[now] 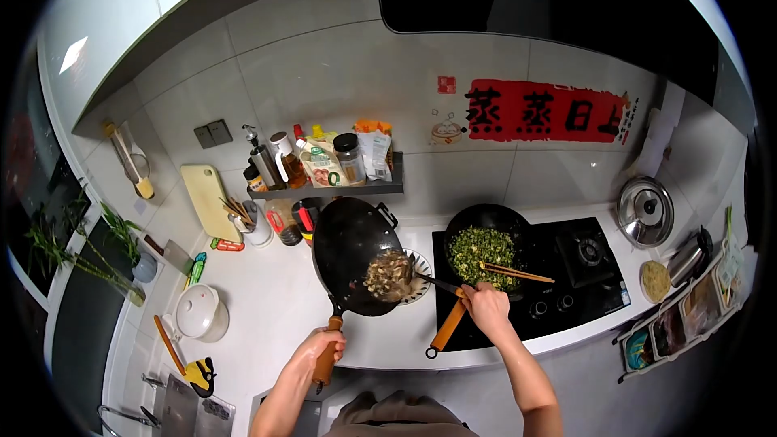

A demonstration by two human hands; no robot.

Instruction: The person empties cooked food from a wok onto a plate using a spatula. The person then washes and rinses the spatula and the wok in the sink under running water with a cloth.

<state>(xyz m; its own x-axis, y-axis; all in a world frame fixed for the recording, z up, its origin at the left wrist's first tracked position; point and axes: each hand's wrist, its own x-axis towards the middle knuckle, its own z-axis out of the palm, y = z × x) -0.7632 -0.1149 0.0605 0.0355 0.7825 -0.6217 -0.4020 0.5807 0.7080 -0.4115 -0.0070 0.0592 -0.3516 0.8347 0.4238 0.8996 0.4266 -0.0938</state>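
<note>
My left hand [314,350] is closed round the wooden handle of a black wok [344,235]. The wok is tilted, its right edge over a patterned plate [422,262] on the white counter. Brown chopped food [390,275] lies at that edge, partly over the plate. My right hand [486,307] grips a spatula [441,284], whose blade end reaches the food. Behind that hand, a frying pan [490,217] of chopped green food [477,255] sits on the stove. Chopsticks [526,273] rest across it, and a wooden handle [447,328] extends below my right hand.
The black gas stove [579,295] fills the right side. A wall shelf [324,191] carries bottles and bags. Left stand a lidded white pot [201,313], a cutting board [209,202] and a sink [182,405]. A metal lid [645,210] and a kettle [688,257] stand far right.
</note>
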